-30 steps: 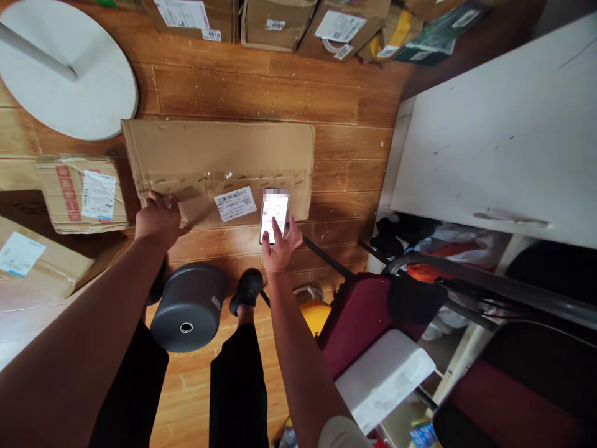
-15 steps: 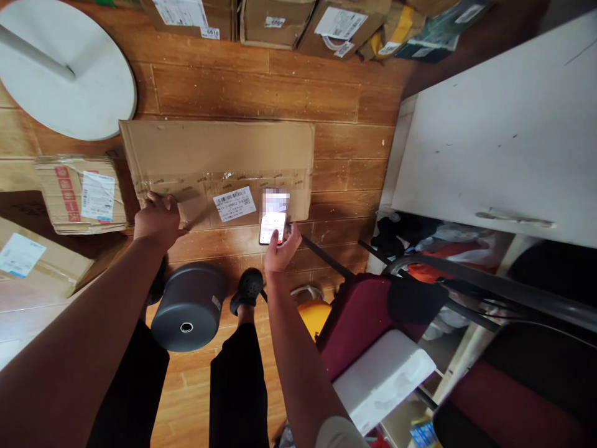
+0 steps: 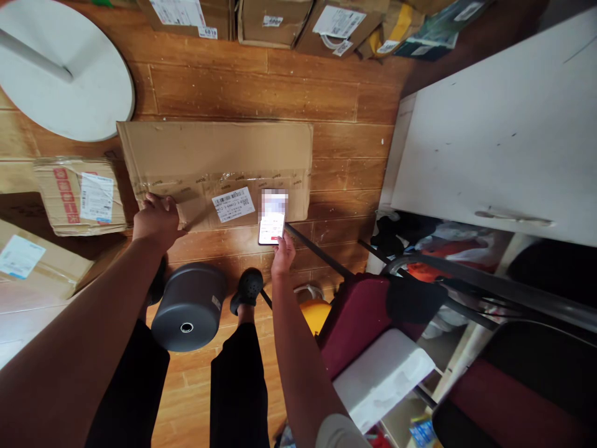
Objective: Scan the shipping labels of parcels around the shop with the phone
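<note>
A long flat cardboard box (image 3: pixel 219 146) stands in front of me with tape and a white barcode label (image 3: pixel 233 205) on it. My left hand (image 3: pixel 157 219) grips the near left edge of this box, thumb out to the side. In my right hand (image 3: pixel 282 254) is a smartphone (image 3: pixel 270 227), pinched at its lower right corner with the thumb at the screen. The phone is in front of the box's right part, just right of the label. Its screen is lit, the upper part blurred out.
Smaller boxes (image 3: pixel 74 198) lie on the left, near a round white base (image 3: pixel 69 106). Several parcels (image 3: pixel 275 31) line the far side. A dark grey stool (image 3: pixel 189 305) stands by my feet. At right are a maroon chair (image 3: pixel 349 320) and a white cabinet (image 3: pixel 494 137).
My right thumb has moved off the middle of the lower screen to the phone's lower right corner, and the screen content differs. My left hand stays on the box.
</note>
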### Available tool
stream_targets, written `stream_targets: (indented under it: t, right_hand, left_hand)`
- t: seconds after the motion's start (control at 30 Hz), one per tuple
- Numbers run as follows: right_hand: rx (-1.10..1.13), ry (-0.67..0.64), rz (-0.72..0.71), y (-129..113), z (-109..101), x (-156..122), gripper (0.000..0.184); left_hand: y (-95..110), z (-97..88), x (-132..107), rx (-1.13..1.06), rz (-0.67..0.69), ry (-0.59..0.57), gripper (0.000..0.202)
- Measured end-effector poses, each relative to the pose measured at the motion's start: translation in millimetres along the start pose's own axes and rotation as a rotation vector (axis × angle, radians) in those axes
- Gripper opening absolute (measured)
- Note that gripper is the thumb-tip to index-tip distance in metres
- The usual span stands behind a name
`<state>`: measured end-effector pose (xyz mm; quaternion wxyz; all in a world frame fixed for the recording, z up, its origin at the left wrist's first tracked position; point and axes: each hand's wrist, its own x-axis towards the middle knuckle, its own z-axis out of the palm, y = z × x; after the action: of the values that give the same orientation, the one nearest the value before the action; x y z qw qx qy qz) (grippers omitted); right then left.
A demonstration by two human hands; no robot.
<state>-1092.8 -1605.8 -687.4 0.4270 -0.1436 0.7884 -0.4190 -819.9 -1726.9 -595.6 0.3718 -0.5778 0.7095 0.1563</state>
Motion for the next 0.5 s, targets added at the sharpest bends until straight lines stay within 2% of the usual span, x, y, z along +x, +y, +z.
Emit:
stream_targets:
  t: [0.27, 0.5]
  right_hand:
    - [-0.011, -0.057, -0.011, 5.1, -7.7, -2.9, 0.050]
    - [-0.067, -0.067, -0.030, 8.2, -9.7, -1.6, 0.050]
  left_hand:
    - [-1.7, -0.5, -0.1, 0.005, 0.022, -0.003, 0.081]
    - [-1.2, -3.5, -1.5, -0.017, -0.004, -0.026, 0.079]
